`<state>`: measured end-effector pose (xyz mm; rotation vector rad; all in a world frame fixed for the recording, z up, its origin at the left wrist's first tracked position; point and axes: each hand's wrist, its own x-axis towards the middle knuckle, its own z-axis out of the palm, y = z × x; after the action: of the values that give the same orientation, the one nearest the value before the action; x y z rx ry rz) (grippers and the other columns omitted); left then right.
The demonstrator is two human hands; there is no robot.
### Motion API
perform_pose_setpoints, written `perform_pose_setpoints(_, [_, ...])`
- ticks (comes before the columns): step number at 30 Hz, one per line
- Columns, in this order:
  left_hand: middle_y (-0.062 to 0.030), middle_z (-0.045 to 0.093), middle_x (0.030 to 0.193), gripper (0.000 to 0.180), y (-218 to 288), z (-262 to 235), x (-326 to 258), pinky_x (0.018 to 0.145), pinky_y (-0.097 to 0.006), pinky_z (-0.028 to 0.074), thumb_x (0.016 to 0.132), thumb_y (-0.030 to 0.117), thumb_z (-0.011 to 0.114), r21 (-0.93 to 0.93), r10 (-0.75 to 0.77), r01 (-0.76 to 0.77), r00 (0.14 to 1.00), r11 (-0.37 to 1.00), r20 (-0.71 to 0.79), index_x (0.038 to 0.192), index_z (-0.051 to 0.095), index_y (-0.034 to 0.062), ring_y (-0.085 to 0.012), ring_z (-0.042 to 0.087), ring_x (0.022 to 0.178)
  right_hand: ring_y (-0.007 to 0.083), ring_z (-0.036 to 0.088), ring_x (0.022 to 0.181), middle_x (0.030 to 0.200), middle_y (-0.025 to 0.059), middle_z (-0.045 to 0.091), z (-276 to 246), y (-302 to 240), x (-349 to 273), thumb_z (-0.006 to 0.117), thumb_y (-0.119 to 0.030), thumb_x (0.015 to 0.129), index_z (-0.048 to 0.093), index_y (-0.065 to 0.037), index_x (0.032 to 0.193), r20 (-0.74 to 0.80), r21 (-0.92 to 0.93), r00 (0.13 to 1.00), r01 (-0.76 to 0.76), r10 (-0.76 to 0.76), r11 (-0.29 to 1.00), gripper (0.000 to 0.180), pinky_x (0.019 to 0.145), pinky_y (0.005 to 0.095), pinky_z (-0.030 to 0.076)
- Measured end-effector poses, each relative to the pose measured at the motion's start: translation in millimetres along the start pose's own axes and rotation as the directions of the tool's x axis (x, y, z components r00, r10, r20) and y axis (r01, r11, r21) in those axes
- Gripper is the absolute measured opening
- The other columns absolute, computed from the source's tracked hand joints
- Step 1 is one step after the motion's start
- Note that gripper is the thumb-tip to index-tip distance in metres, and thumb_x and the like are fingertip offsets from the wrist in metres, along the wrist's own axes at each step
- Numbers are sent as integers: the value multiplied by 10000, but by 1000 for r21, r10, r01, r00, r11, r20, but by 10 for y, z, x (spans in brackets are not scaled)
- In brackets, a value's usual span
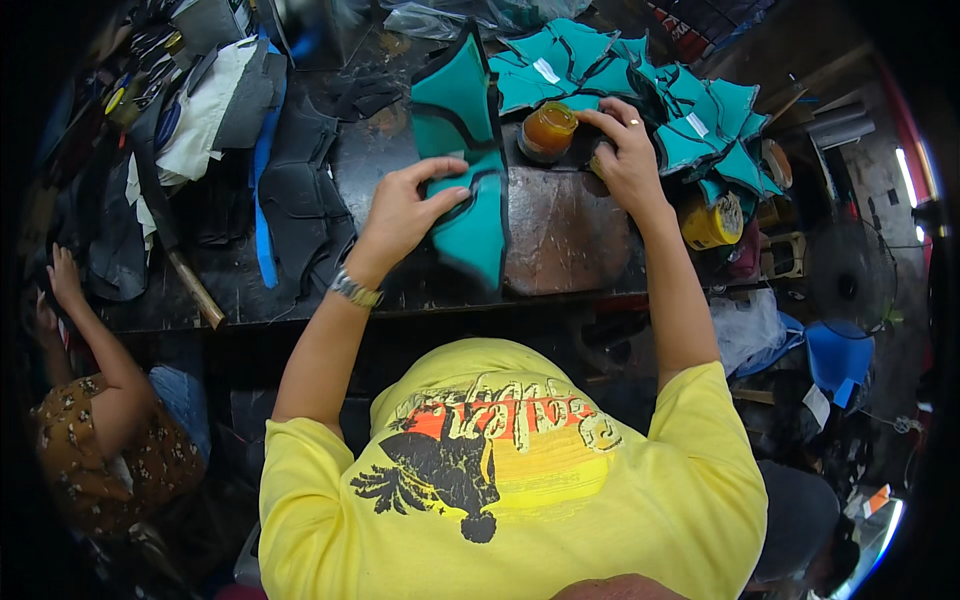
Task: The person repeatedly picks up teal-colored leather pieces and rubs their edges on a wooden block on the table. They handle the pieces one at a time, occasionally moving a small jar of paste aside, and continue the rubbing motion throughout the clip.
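My left hand (pixel 412 205) pinches a teal fabric piece with black edging (pixel 470 228) between thumb and fingers. The piece stands tall on the dark worktable, its lower end slightly blurred. My right hand (pixel 628 165) is closed, its fingers curled just right of a glass jar of amber, glue-like stuff (pixel 548 130). Something small and tan shows under those fingers, too hidden to name. A worn brown slab (pixel 568 235) lies between my hands, below the jar.
Stacked teal pieces with black edges (pixel 715 115) spread behind my right hand. Black cut pieces (pixel 300 190) and a wooden handle (pixel 195 290) lie left. A yellow tub (pixel 712 222) stands right, near a fan (pixel 848 285). Another person (pixel 115 430) sits at the left.
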<state>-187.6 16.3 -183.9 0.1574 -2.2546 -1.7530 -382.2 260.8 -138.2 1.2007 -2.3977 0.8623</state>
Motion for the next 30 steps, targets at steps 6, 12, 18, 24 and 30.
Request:
perform_pose_setpoints(6, [-150,672,1152,518,-293,240,159,941,-394,500,738,212,874,362,152,-110,984,926,-88,1206,685,93,-317,642,1076,361,486,1323,1358,148,598,166,85,310,601,-9,820,752,-156,1144,167,-412,982,149,-86,899,387,1088,464,408])
perform_pose_setpoints(12, [-146,638,1118,581,-352,251,141,914,-401,499,772,238,851,362,172,-125,980,924,-99,1294,640,94,-320,623,1043,342,492,1325,1331,129,620,151,60,368,612,-6,839,754,-142,1131,199,-432,979,132,-48,892,352,1086,451,414])
perform_pose_setpoints(18, [-162,620,1129,610,-344,273,180,928,-409,486,791,261,838,384,181,-134,980,913,-88,1331,616,86,-343,611,1047,282,619,1135,1252,117,637,170,89,297,540,85,822,742,-118,1126,26,-114,999,-21,24,993,417,974,361,506])
perform_pose_setpoints(24, [-188,559,1171,753,-267,127,317,947,-425,489,738,345,872,492,34,-77,995,867,95,1375,580,68,-378,595,1086,268,651,1023,1204,130,636,206,33,265,476,133,786,654,-144,1296,-82,10,996,-28,29,1000,607,925,359,525])
perform_pose_setpoints(30, [-205,545,1161,842,-224,30,391,956,-427,483,708,354,892,474,14,-103,982,874,188,1421,547,68,-391,581,1115,350,593,1157,1267,155,619,173,-54,225,524,92,803,621,-171,1344,-86,-70,995,-53,47,996,610,981,422,493])
